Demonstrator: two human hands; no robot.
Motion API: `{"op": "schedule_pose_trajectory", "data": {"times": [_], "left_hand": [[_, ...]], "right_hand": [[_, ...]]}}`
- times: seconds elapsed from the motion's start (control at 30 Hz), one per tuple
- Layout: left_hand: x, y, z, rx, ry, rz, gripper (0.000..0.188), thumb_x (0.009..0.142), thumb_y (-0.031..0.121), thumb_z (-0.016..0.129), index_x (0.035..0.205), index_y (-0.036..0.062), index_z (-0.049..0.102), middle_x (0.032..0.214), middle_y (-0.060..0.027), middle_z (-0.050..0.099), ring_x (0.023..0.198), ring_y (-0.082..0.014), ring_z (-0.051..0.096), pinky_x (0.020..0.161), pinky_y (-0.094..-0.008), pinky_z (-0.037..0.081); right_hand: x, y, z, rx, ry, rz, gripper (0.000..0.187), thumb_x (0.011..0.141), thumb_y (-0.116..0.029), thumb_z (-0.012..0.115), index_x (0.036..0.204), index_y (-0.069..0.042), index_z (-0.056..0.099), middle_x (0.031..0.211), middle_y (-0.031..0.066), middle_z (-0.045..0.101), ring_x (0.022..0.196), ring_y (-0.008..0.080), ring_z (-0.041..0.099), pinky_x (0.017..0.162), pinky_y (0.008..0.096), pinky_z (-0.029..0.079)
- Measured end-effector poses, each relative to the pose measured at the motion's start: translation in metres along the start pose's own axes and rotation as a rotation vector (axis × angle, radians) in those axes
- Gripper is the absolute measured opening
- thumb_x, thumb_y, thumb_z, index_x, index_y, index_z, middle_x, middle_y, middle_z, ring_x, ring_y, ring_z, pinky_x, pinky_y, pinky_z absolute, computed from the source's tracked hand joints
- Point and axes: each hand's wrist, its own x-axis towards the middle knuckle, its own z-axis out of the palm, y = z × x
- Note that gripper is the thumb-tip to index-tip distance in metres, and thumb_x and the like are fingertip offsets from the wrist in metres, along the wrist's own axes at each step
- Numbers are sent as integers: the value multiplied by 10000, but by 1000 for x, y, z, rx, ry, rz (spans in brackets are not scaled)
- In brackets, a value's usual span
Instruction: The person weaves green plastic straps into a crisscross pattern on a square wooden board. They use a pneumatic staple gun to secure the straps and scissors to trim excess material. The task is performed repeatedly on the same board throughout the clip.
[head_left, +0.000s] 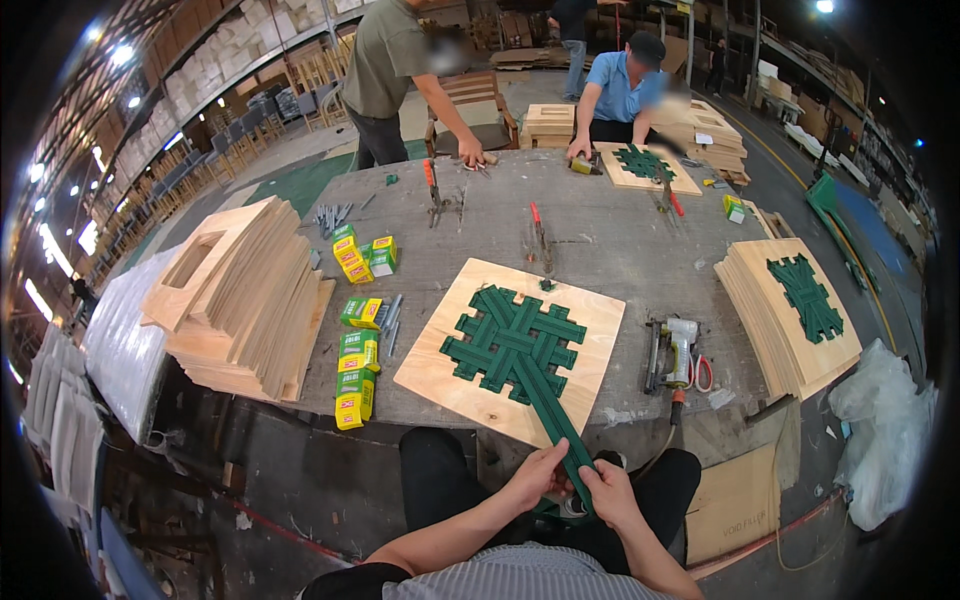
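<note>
A square plywood panel [440,390] lies on the table before me, with green elastic webbing [490,340] woven across its middle. One long webbing strap [545,400] runs from the weave toward me over the panel's near edge. My left hand [540,475] is closed on the strap's left side. Just to its right, my right hand [608,490] grips the same strap, its thumb lying along it. Below my hands the strap's far end is partly hidden. A nail gun [680,350] lies right of the panel, beside red-handled scissors [703,374].
Stacked plywood frames [225,310] stand at the left; another stack [790,320] at the right carries a webbed panel. Green-yellow staple boxes [357,370] line the table's left. Toggle clamps [540,240] are fixed farther back. Across the table, two people [615,90] [385,80] work.
</note>
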Motion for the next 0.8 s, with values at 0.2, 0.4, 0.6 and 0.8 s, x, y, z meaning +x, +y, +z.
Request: {"op": "schedule_pose_trajectory", "data": {"times": [0.2,0.4,0.6,0.8], "left_hand": [[16,16,7,88,99,41,442,1044,530,581,982,98,647,765,-1,654,628,-120,618,561,-269,475],[4,30,9,90,54,51,405,1051,492,589,962,100,633,736,4,625,527,-109,574,479,-259,431],[-8,16,13,161,50,37,410,1067,480,559,998,87,655,804,-16,668,493,-120,555,441,-276,417],[-10,28,-1,829,303,285,490,1041,494,579,887,48,710,707,-78,687,612,-222,669,563,-383,507]], "right_hand": [[28,-1,-40,-373,4,49,325,1051,-249,598,944,36,711,755,36,654,714,83,581,644,293,479],[94,-42,-27,4,-170,182,460,1118,-351,456,1155,51,676,1004,147,740,825,217,709,739,343,566],[154,-47,35,339,-534,466,491,1131,-382,406,1300,36,599,1120,152,714,920,253,700,809,426,595],[178,-31,41,442,-471,516,334,1131,-336,417,1171,-42,571,786,5,557,624,144,506,601,353,481]]}}
